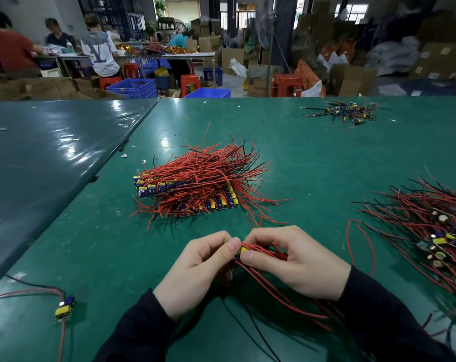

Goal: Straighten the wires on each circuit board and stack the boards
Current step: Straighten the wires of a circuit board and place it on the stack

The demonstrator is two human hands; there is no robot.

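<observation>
— Dark sleeves come in from the near edge, and both hands meet over the green table (287, 142). What has the left hand (195, 273) got?

— Its fingers are curled in, thumb tip pressed against the end of a small circuit board (243, 250) with a yellow part on it. The board is mostly hidden between the two hands.

— And the right hand (297, 259)?

— Curled as well, thumb and fingers pinching the same board and the red wires (281, 296) that leave it. Those wires, with a few black ones, trail toward the near right, under the right wrist.

— Where are the finished ones?

— Just beyond the hands, mid-table, sits the stack of boards (192, 189), blue and yellow parts lined up along its left and near edges, red wires fanning out to the far right.

— Anything on the right?

— A loose pile of boards (436, 231) at the right edge, wires tangled, running out of view.

— Left side?

— One single board (64, 307) lies near the left corner, its red and black wires running off leftward and toward the near edge. Well apart, at the far right, a small heap of parts (347, 113) with thin black leads.

— Behind the table?

— Seated people (101, 50) at another bench, blue crates (132, 87), red stools (287, 84) and cardboard boxes.
</observation>
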